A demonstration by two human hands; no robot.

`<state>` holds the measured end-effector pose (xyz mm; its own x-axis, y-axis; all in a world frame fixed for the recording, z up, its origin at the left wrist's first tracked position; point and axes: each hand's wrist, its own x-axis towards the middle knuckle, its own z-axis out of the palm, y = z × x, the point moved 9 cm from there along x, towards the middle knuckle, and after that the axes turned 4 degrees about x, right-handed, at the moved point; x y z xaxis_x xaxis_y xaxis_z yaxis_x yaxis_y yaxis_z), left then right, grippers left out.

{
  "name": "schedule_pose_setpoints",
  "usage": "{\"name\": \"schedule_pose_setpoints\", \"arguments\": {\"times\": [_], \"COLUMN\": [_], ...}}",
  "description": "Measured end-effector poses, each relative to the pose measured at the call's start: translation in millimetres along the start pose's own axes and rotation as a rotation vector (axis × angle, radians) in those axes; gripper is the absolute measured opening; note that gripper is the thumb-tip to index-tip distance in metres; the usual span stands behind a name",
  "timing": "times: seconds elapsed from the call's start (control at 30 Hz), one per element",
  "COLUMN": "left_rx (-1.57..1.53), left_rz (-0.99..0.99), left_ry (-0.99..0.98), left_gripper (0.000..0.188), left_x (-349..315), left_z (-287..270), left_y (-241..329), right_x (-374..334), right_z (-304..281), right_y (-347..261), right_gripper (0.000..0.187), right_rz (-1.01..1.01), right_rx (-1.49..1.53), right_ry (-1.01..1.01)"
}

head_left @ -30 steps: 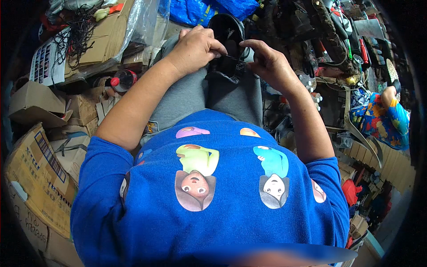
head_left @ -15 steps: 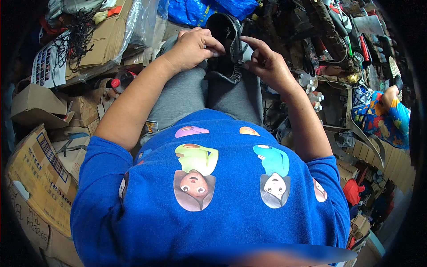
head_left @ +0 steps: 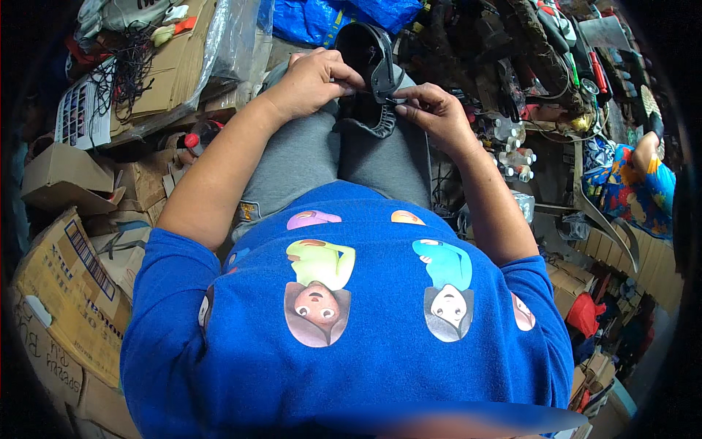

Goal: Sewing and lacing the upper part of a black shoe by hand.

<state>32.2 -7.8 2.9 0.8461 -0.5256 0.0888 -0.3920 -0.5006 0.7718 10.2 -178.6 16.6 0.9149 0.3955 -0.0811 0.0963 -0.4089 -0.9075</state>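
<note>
On my lap sits the black shoe (head_left: pixel 369 73); my left hand (head_left: pixel 311 80) pinches its side, my right hand (head_left: pixel 431 113) grips the rear edge. I judge the work midway: shoe unfinished, neither hand released.

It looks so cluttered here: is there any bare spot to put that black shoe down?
Hardly. Only the grey lap below the shoe is bare. Cardboard boxes crowd the left; bottles and tools crowd the right.
</note>
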Motion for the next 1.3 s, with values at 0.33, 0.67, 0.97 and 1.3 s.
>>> {"name": "schedule_pose_setpoints", "arguments": {"times": [0.33,0.67,0.97,1.3], "left_rx": [0.22,0.171,0.181,0.052], "left_rz": [0.003,0.016,-0.002,0.023], "left_ry": [0.079,0.17,0.384,0.248], "left_gripper": [0.017,0.016,0.013,0.01], "left_x": [2,3,-64,-25], "left_z": [5,5,-76,-38], "left_y": [23,31,-6,28], "right_x": [4,17,-32,-12], "right_z": [9,11,-96,-24], "right_y": [15,6,104,16], "right_gripper": [0.024,0.016,0.02,0.037], "right_rz": [0.111,0.157,0.383,0.12], "right_rx": [0.157,0.191,0.246,0.258], "right_ry": [0.001,-0.019,0.23,0.017]}}
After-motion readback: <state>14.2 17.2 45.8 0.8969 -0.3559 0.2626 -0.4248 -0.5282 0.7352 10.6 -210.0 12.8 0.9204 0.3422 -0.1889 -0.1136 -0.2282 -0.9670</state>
